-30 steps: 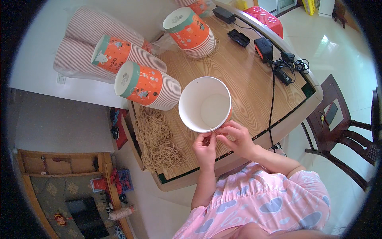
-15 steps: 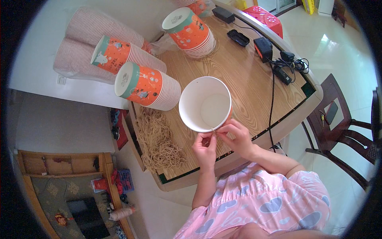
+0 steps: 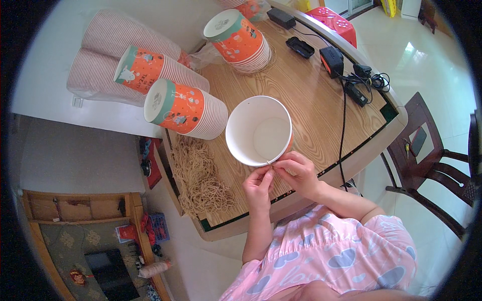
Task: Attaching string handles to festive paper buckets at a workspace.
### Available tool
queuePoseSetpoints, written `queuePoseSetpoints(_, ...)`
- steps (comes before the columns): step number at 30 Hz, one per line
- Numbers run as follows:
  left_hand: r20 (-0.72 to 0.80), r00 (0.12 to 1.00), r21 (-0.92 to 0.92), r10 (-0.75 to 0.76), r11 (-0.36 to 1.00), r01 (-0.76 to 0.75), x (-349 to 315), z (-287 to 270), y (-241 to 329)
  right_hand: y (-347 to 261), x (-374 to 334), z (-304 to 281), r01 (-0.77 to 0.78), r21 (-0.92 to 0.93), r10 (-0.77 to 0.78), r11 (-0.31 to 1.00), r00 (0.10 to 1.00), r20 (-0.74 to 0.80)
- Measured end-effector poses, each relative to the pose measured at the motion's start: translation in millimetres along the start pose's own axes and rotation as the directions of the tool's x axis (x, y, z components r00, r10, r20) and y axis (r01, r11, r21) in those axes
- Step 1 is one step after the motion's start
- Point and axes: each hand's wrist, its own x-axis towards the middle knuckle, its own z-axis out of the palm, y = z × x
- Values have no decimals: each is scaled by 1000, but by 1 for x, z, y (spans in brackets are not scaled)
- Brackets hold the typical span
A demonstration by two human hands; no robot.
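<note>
A paper bucket (image 3: 258,131), white inside with an orange outer wall, stands on the table near its front edge, mouth toward me. At its near rim my left hand (image 3: 259,186) and my right hand (image 3: 296,173) meet, fingertips pinched together. Between them is a short piece of tan string (image 3: 270,163) that shows at the rim; most of it is hidden by my fingers. Left of the bucket lies a loose heap of tan strings (image 3: 198,178).
Stacks of orange and green paper buckets (image 3: 188,108) lie and stand on the table's left and back, some in clear plastic. A power adapter (image 3: 331,62), a black tray (image 3: 300,47) and coiled cables (image 3: 379,82) sit at the right. A dark wooden chair (image 3: 427,145) is beyond the edge.
My left fingers have shifted slightly and curl closer around the pinch at the rim. The bucket and the right hand stay almost where they were.
</note>
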Motion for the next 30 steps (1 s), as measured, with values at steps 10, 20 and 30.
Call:
queuePoseSetpoints(10, 49, 993, -158, -109, 981, 115, 5, -2, -2, 0, -5, -3, 30, 67, -32, 997, 999, 28)
queuePoseSetpoints(20, 30, 993, -180, -112, 977, 116, 6, -7, -6, -5, -3, -2, -245, 211, 234, 946, 969, 74)
queuePoseSetpoints(30, 0, 1000, -11, -18, 1000, 18, 4, -3, -6, 11, -9, 4, -639, 499, 557, 585, 764, 324)
